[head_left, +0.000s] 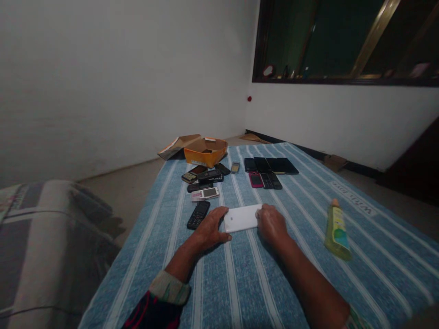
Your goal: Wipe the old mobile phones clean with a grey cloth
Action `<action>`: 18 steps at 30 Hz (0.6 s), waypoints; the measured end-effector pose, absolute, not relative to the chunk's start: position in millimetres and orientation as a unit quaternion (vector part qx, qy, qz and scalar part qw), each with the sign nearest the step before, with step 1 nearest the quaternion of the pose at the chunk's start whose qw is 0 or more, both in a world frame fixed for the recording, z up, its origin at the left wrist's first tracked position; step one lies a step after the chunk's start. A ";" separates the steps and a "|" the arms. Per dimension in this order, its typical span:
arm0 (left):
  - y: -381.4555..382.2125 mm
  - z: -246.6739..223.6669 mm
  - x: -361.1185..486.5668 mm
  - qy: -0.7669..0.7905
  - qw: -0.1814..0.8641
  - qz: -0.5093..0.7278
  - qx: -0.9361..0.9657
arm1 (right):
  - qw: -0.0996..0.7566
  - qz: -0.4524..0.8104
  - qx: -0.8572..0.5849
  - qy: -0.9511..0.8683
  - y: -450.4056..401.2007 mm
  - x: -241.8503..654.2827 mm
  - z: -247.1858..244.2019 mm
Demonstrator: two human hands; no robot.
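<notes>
A white smartphone [242, 218] lies back side up on the blue striped cloth [219, 283], between both hands. My left hand [211, 228] is at its left end, thumb and fingers apart around the corner. My right hand [272, 224] has its fingers closed on the phone's right end. Just left of my left hand lies a black keypad phone [198, 214]. Beyond it are a white phone [208, 193] and several dark phones [210, 175] in a loose pile.
An open orange box [202, 157] stands at the far end. A small silver phone [235, 167] lies near it. Dark phones [283, 165] and a pink phone [255, 179] form rows to the right. A bottle of yellow-green liquid [337, 233] lies at the right.
</notes>
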State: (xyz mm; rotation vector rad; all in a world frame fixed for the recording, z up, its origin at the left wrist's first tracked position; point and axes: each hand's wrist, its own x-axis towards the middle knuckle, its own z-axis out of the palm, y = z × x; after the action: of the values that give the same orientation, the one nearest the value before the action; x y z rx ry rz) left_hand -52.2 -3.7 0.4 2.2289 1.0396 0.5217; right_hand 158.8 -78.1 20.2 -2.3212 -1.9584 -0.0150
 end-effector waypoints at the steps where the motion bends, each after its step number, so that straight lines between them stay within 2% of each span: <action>1: -3.6 0.1 -52.4 0.391 0.310 0.198 0.843 | 0.044 -0.007 -0.772 -0.635 -74.0 160.8 21.6; 6: -3.9 2.4 -51.4 0.393 0.313 0.195 0.843 | 0.030 -0.014 -0.776 -0.629 -55.8 161.6 24.8; 18: -4.1 2.5 -51.8 0.405 0.313 0.200 0.836 | 0.064 -0.003 -0.708 -0.704 -35.8 124.0 26.3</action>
State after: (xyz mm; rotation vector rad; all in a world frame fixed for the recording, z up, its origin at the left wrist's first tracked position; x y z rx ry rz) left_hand -51.8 -4.1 2.5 2.2044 1.0679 0.5287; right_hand 124.0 -35.8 26.3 -2.1378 -2.1249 -0.0104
